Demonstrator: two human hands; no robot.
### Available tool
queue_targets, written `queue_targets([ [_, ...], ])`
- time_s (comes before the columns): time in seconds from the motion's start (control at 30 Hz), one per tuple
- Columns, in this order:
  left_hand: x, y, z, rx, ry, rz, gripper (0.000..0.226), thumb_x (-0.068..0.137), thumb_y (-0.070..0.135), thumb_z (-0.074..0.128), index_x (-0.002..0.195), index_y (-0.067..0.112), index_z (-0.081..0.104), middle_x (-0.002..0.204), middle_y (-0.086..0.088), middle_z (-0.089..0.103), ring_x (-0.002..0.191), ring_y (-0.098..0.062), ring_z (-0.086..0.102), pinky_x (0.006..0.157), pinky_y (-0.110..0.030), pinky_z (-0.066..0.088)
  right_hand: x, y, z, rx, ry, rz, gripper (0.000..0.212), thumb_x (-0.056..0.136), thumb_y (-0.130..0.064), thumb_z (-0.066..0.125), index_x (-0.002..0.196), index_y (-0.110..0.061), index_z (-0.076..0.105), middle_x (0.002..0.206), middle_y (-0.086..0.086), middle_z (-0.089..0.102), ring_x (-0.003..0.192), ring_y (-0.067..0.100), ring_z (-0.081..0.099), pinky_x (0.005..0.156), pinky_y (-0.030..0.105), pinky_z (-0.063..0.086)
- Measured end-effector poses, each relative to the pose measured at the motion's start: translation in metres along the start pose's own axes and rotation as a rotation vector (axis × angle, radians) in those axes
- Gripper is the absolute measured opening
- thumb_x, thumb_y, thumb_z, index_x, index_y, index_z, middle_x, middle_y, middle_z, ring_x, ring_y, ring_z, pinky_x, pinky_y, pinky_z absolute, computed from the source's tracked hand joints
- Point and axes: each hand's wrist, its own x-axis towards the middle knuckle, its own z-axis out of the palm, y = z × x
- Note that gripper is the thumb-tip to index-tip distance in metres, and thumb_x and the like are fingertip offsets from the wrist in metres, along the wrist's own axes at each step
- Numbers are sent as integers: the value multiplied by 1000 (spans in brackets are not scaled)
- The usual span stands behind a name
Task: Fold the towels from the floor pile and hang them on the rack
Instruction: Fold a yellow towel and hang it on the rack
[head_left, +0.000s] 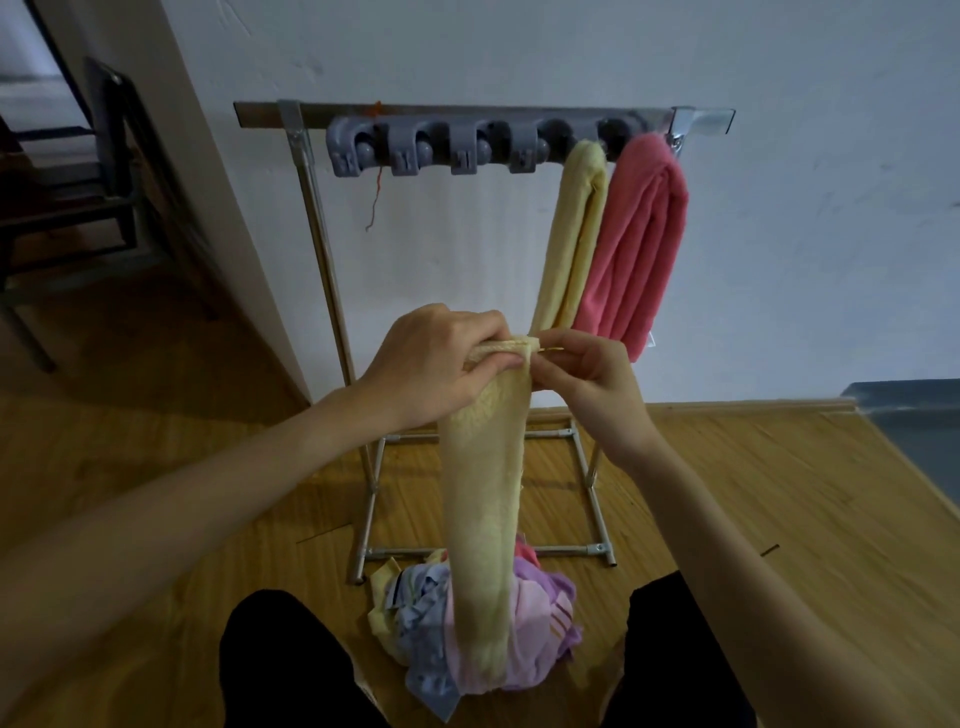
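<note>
From the head camera, the left hand (441, 358) has its fingers curled round the top edge of a pale yellow towel (483, 488), its grip closed on the folded cloth. The right hand (592, 382) pinches the same edge just beside it, thumb and fingertips closed on the corner. The towel hangs straight down in a long narrow fold, its lower end resting on the floor pile (524, 618) of mixed pastel towels between the person's knees. Behind stands the rack (322, 218), a grey clip strip across its top bar. A folded yellow towel (571, 228) and a pink towel (639, 244) hang side by side, touching, at its right end.
</note>
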Motion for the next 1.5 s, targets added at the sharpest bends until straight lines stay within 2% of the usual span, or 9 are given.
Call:
queue_targets([
  [0.33, 12, 5, -16, -45, 35, -182, 29, 77, 48, 71, 78, 19, 66, 63, 5, 63, 59, -12, 59, 53, -28, 47, 8, -5, 4, -37, -13, -43, 31, 79, 6, 70, 109, 6, 64, 99, 20, 71, 95, 30, 69, 87, 40, 56],
  [0.53, 15, -3, -25, -62, 64, -68, 28, 78, 44, 72, 88, 17, 70, 73, 7, 64, 63, -6, 55, 60, -15, 40, 19, -5, 11, -15, 78, -40, 23, 83, -1, 69, 105, 3, 66, 92, 18, 72, 87, 26, 71, 75, 35, 59],
  [0.63, -3, -17, -14, -168, 137, -133, 64, 68, 43, 80, 120, 15, 55, 110, 0, 55, 92, -5, 51, 77, -10, 42, 25, -2, 15, 26, 125, -1, 16, 84, 2, 67, 99, -2, 68, 82, 7, 73, 78, 20, 72, 66, 29, 58],
  [0.73, -43, -35, 11, -408, 57, -406, 98, 56, 37, 88, 137, 21, 34, 127, 6, 43, 111, -1, 45, 91, -9, 40, 26, 1, 20, 83, 142, 73, 15, 85, 4, 64, 98, -1, 68, 80, 7, 73, 76, 18, 71, 67, 30, 59],
  [0.9, -113, -57, 71, -901, -276, -758, 53, 62, 7, 82, 110, 20, 62, 108, 1, 68, 102, -15, 66, 93, -41, 53, 26, 2, 33, 164, 191, 185, 19, 85, 2, 65, 103, 5, 66, 84, 13, 71, 77, 21, 69, 69, 30, 60],
  [1.07, -131, -66, 117, -875, -400, -968, 33, 73, 14, 79, 104, 8, 70, 103, -6, 72, 98, -20, 67, 96, -42, 51, 31, -13, 40, 329, 256, 220, 26, 87, 4, 61, 109, 18, 58, 55, -4, 63, 51, 6, 61, 49, 17, 48],
  [1.2, -148, -66, 141, -1028, -565, -1005, 37, 80, 21, 73, 115, 11, 66, 112, -4, 69, 106, -19, 65, 99, -42, 49, 36, -19, 28, 450, 474, 279, 11, 87, 0, 64, 96, 6, 64, 60, 1, 61, 50, 6, 59, 47, 16, 46],
  [1.4, -149, -59, 153, -1001, -485, -1130, 35, 82, 24, 72, 114, 12, 64, 108, -3, 68, 101, -18, 63, 89, -32, 52, 28, 18, -6, 397, 894, 384, 10, 84, 4, 58, 77, -3, 60, 72, 6, 59, 68, 17, 59, 56, 19, 50],
  [1.5, -138, -69, 140, -977, -434, -1090, 28, 82, 30, 71, 103, 12, 68, 102, -6, 70, 98, -22, 64, 88, -37, 51, 12, 61, -22, 297, 962, 473, 20, 81, 4, 53, 100, 6, 59, 91, 14, 62, 83, 23, 64, 58, 22, 54],
])
